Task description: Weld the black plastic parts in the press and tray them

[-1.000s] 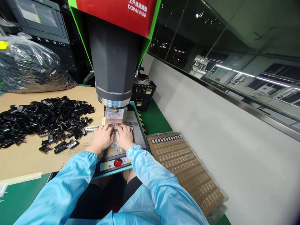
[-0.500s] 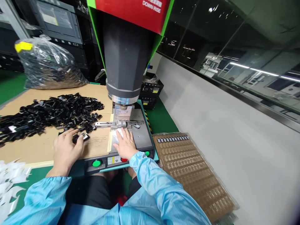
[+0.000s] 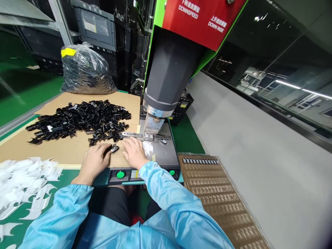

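My left hand [image 3: 95, 161] rests low over the cardboard, thumb and fingers closed around a small black plastic part [image 3: 114, 148] that pokes out past the fingertips. To its right, my right hand [image 3: 135, 153] lies with fingers stretched forward at the cardboard's edge, just below a metal fixture [image 3: 132, 135]; nothing shows in it. A thin white piece [image 3: 148, 148] lies on the grey press base [image 3: 163, 157] beside that hand. Above the fixture hangs the press head [image 3: 153, 123], apart from it.
A heap of black plastic parts [image 3: 85, 119] covers the cardboard on the left. Thin white pieces [image 3: 28, 180] are piled at front left. A bag of parts [image 3: 88, 71] stands behind. On the right sits a brown tray [image 3: 207, 186]; a green button [image 3: 120, 174] is on the press front.
My right hand has slid left off the white piece, toward my left hand. The left hand still holds the black part. The view has turned left.
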A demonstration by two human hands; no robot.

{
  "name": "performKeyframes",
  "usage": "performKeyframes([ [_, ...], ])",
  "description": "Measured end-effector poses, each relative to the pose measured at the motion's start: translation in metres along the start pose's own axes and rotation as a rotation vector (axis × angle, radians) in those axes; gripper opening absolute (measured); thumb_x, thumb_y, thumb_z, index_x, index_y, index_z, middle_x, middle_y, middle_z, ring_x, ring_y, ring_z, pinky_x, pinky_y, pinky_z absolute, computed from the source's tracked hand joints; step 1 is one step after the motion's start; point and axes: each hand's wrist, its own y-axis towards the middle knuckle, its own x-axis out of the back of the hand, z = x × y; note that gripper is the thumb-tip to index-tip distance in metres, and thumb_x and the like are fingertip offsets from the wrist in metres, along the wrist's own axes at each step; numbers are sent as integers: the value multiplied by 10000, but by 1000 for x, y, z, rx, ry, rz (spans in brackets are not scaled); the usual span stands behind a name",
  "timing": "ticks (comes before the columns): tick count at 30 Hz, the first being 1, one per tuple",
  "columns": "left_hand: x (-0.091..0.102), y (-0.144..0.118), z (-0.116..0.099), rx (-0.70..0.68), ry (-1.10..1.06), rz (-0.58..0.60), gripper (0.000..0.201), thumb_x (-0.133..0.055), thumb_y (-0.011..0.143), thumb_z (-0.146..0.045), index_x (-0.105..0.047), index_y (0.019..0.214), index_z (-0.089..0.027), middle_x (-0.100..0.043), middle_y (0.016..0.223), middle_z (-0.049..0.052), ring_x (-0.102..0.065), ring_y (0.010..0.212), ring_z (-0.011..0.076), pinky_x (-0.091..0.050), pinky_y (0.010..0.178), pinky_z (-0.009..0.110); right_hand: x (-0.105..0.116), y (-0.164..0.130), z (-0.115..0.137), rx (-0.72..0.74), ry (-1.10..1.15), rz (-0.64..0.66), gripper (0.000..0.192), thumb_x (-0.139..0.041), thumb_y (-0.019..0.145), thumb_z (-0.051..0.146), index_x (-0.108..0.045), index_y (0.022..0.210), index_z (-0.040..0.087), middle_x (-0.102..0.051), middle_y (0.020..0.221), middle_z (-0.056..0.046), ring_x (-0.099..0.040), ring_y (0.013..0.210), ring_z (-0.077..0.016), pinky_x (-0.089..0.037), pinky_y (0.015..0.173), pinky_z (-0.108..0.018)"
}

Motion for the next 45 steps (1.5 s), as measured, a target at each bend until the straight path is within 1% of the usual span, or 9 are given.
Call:
performKeyframes([
  [4,-4,-1,0,-125,-174,-24,433,-515,1036,-408,-632,1398,-202,-716,1371,153,-655,1295,341,-514,1170,514,-19,22,12,72,-2,34,306,-643,1104,326,-682,1393,234,-675,1463,-76,-468,1452,-274,-338,1260,-457],
  [8,-9,3,-4,-126,-260,-86,415,-551,1025,-393,-612,1388,-201,-705,1348,156,-665,1286,333,-554,1144,507,-21,12,9,47,-24,21,210,-701,1070,326,-703,1237,198,-711,1286,-94,-536,1308,-277,-400,1166,-434],
  [13,-17,7,-14,-147,-368,-100,380,-589,1021,-423,-629,1326,-199,-686,1321,155,-667,1249,305,-588,1112,486,-6,-7,-6,1,-100,-13,179,-692,1070,317,-691,1216,214,-691,1280,-94,-540,1226,-279,-404,1101,-439],
  [20,-8,2,-5,-30,-239,-62,352,-516,1058,-514,-733,1085,-238,-748,1163,96,-703,1127,299,-561,1052,468,4,-23,-12,-48,-172,-10,163,-617,1095,292,-713,1217,242,-664,1213,-84,-530,1130,-273,-405,991,-425],
  [28,0,-7,-14,-89,-198,-9,431,-516,1065,-596,-733,1192,-246,-791,1206,85,-696,1175,317,-523,1075,468,8,-25,-12,-40,-105,48,219,-656,1054,242,-651,1272,226,-669,1316,-88,-546,1203,-270,-416,1035,-402],
  [32,-3,-10,-16,-163,-202,23,464,-581,1030,-614,-715,1257,-232,-789,1174,95,-700,1154,326,-538,1041,475,8,-17,-10,-37,-71,109,206,-619,1078,242,-627,1282,219,-710,1252,-74,-576,1163,-262,-421,1045,-406],
  [37,-6,-8,-12,-169,-222,46,397,-555,1046,-557,-714,1229,-243,-791,1190,90,-710,1141,315,-541,1045,484,5,-11,-10,-11,-124,147,207,-543,1110,221,-658,1282,235,-728,1177,-74,-588,1140,-275,-418,1031,-429],
  [41,-5,-7,-13,-158,-204,51,385,-544,1048,-550,-718,1206,-243,-794,1166,95,-712,1132,325,-542,1032,493,9,-12,-15,-16,-98,134,294,-567,1112,243,-620,1400,240,-728,1223,-81,-596,1146,-269,-421,1023,-418],
  [45,-3,-7,-13,-170,-197,73,384,-537,1052,-538,-720,1218,-243,-791,1178,88,-707,1131,321,-535,1028,488,14,-18,-18,-48,-126,130,192,-616,1099,275,-656,1273,204,-728,1178,-91,-590,1132,-274,-415,1020,-419],
])
